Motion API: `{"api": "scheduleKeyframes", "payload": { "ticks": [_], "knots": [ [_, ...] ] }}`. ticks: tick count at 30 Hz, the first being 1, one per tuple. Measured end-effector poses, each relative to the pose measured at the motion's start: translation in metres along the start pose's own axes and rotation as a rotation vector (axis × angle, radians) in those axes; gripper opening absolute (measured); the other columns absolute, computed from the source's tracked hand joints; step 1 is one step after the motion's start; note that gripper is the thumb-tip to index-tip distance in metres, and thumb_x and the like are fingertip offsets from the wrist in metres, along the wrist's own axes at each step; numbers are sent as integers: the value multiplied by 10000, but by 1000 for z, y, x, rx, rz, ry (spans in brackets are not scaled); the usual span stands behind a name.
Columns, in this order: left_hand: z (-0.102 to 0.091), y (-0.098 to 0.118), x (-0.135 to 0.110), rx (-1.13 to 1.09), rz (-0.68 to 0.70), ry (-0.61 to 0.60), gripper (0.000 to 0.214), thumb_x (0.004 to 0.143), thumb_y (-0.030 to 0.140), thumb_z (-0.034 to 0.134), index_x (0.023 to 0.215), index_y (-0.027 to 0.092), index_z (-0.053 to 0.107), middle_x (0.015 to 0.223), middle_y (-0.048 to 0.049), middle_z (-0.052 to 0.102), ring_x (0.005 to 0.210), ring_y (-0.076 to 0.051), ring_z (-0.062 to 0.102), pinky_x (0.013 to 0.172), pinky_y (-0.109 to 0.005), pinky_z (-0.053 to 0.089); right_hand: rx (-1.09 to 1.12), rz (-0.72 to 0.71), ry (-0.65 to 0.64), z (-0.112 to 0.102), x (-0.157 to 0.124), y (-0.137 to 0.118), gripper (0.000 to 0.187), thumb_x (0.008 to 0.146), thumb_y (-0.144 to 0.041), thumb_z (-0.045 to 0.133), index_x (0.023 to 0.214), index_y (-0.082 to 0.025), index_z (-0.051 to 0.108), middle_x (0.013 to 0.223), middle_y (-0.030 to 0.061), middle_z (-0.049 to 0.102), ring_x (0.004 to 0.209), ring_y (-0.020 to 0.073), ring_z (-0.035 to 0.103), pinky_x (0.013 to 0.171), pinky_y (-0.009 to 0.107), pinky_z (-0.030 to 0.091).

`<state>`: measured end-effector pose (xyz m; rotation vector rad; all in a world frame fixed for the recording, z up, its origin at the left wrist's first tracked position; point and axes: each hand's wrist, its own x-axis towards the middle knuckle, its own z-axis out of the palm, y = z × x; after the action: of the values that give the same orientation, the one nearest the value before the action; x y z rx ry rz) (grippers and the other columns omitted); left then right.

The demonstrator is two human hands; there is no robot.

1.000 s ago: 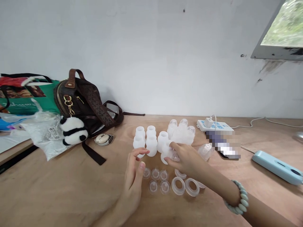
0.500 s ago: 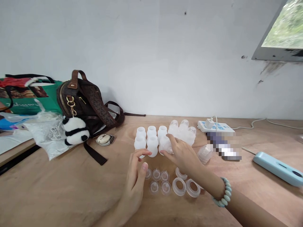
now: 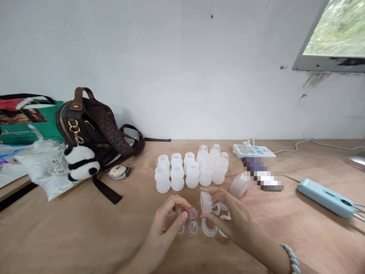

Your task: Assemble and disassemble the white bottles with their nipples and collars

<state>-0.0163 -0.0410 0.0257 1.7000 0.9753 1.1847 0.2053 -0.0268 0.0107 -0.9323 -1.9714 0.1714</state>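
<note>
My right hand [image 3: 232, 213] is closed on a translucent screw ring [image 3: 206, 202], held on its side between thumb and fingers above the table. Other flat rings [image 3: 209, 227] lie beneath that hand, partly covered by it. Hovering over several clear bottle teats [image 3: 193, 228], my left hand [image 3: 168, 220] has its fingers loosely curved and thumb apart, with nothing visible in it. Behind both hands, small white wavy bottles [image 3: 177, 178] stand upright in two rows. Those at the right end bear clear domed caps [image 3: 224, 156].
Stacked clear domes [image 3: 238, 185] lie right of the bottles. Farther right are a white power strip [image 3: 266, 152], a pixelated phone-like object [image 3: 261, 173] and a light-blue device [image 3: 325, 198]. A brown backpack [image 3: 94, 125], panda charm [image 3: 82, 163], watch-like object [image 3: 119, 172] and plastic bag [image 3: 45, 163] occupy the left.
My right hand has drawn back from the bottles to the rings and taken hold of one. A capped bottle now stands where it was. My left hand has curled its fingers closer together over the teats.
</note>
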Motion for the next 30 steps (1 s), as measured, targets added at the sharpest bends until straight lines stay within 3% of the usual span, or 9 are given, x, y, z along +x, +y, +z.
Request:
{"api": "scheduleKeyframes", "payload": {
  "ticks": [4,7,14,20,30],
  "knots": [
    [0,0,1,-40,-64,-41,253,949,443,571,890,212,654,823,-15,606,799,-186,523,740,-278,401,1,-188,81,-3,7,-12,147,969,-266,608,1096,-210,559,1149,139,708,997,226,706,759,338,610],
    [1,3,4,-91,-90,-97,300,948,462,574,872,197,690,826,-22,610,783,-180,513,736,-278,396,-24,-295,69,-6,9,-21,181,979,-181,578,1160,-173,584,1111,140,698,990,215,694,777,329,606],
    [7,-2,9,-404,-233,-209,348,851,532,704,890,192,765,786,-16,647,760,-165,545,720,-249,428,45,-349,44,-5,5,-30,207,982,-117,549,1188,-118,575,1105,140,706,987,189,694,880,318,588],
    [8,-4,10,-477,-264,-183,333,782,515,786,812,184,773,714,-3,666,708,-138,564,692,-215,446,140,-251,55,-2,5,-31,224,957,-32,500,1090,-159,627,1002,94,642,922,164,654,772,253,590],
    [7,0,8,-464,-282,-136,361,725,504,839,741,155,749,638,12,649,597,-94,515,604,-182,422,162,-137,5,6,2,-25,250,956,-58,522,1138,-199,621,1033,90,644,923,180,640,736,271,580]
  ]
}}
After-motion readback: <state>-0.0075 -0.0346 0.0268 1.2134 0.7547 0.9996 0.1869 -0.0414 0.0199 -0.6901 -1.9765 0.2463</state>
